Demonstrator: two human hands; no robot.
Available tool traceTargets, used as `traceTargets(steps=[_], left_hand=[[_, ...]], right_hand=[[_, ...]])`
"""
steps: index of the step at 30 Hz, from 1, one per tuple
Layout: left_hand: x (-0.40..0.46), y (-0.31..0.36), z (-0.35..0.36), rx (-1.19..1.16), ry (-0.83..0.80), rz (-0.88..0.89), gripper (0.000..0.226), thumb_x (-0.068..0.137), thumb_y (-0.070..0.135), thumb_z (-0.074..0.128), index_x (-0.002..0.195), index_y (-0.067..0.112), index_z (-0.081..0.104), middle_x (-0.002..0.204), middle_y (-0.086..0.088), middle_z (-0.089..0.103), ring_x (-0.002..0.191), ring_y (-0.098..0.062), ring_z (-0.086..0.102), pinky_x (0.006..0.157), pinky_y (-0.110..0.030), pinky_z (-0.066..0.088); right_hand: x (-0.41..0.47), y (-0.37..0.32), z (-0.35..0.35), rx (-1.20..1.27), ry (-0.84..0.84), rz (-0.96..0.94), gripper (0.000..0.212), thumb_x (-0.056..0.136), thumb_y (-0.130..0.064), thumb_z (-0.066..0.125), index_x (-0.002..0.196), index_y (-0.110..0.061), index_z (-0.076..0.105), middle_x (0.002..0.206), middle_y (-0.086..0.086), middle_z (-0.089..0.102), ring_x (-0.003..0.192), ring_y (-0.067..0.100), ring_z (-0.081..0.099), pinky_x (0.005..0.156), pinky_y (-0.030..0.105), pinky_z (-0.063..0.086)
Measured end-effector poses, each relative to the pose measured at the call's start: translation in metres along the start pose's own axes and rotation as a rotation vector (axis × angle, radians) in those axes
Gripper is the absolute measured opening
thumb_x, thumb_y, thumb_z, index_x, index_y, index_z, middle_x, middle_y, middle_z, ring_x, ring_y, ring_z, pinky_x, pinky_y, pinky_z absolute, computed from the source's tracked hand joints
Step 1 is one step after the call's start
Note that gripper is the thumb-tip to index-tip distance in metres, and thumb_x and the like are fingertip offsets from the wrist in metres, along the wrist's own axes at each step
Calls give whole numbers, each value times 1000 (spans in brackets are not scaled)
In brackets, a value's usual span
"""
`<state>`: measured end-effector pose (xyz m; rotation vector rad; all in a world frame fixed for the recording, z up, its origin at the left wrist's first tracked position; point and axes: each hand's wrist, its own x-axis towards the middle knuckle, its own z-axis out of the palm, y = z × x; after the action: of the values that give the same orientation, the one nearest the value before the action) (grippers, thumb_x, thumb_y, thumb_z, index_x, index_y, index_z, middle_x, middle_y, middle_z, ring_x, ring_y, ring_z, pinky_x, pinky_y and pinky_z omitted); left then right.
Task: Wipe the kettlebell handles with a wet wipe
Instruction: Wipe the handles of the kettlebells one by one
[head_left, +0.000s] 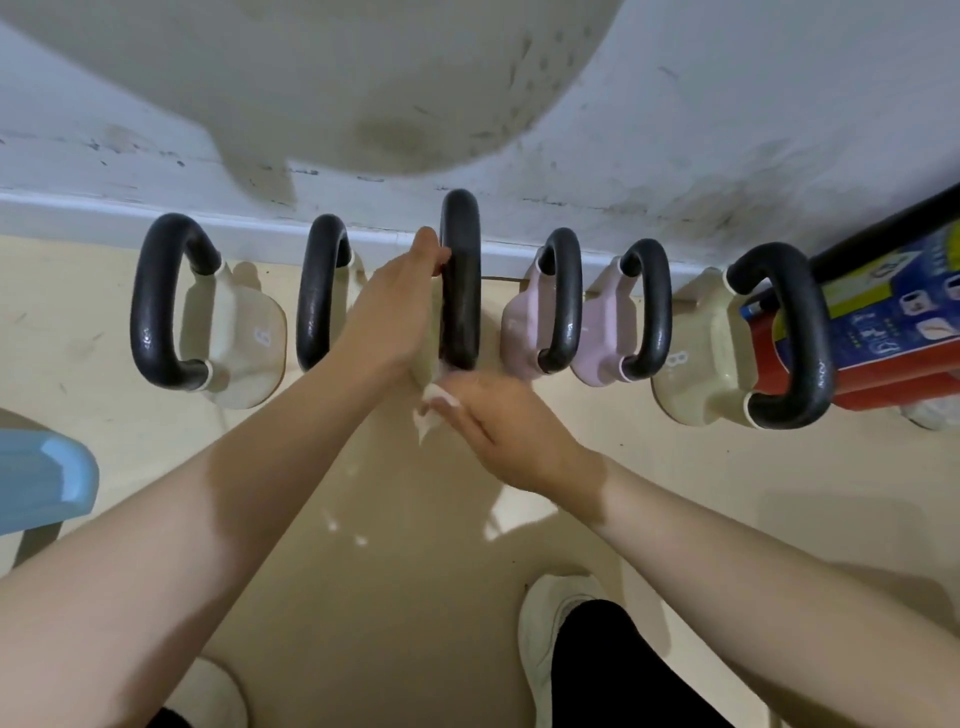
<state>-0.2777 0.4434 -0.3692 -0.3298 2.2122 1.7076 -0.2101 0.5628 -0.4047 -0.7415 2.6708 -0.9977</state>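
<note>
Several kettlebells with black handles stand in a row on the floor along the wall. My left hand (402, 306) grips the far part of the middle kettlebell's black handle (461, 291), fingers curled around it. My right hand (498, 421) holds a crumpled white wet wipe (434, 410) pressed against the near end of that same handle. The middle kettlebell's body is mostly hidden by my left hand. To the left stand two cream kettlebells (244, 343). To the right are two pink ones (524, 322) and a cream one (696, 353).
A white wall and skirting (156, 208) run behind the row. A red and blue box (883, 312) stands against the rightmost kettlebell. A blue stool (41, 473) sits at the left edge. My white shoes (550, 639) are on the beige floor below.
</note>
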Motion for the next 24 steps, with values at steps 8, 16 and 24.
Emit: traceTargets(steps=[8, 16, 24], left_hand=[[-35, 11, 26, 174, -126, 368, 25, 99, 23, 33, 109, 20, 56, 97, 14, 56, 85, 15, 52, 74, 3, 34], [-19, 28, 50, 239, -241, 74, 31, 87, 41, 56, 99, 13, 60, 93, -2, 67, 87, -18, 64, 78, -35, 52], [-10, 38, 48, 449, -413, 145, 16, 87, 35, 60, 72, 30, 59, 65, 7, 61, 53, 0, 58, 48, -16, 49]], right_hand=[[1, 19, -60, 1252, 412, 645, 57, 101, -42, 19, 100, -9, 65, 100, 11, 70, 99, 25, 66, 92, 39, 51], [4, 38, -91, 1401, 203, 533, 40, 82, -46, 57, 89, -7, 66, 87, 8, 70, 83, 22, 67, 72, 31, 52], [-11, 55, -98, 1255, 200, 546, 21, 91, -14, 51, 105, -7, 64, 98, 10, 70, 90, 23, 68, 78, 37, 58]])
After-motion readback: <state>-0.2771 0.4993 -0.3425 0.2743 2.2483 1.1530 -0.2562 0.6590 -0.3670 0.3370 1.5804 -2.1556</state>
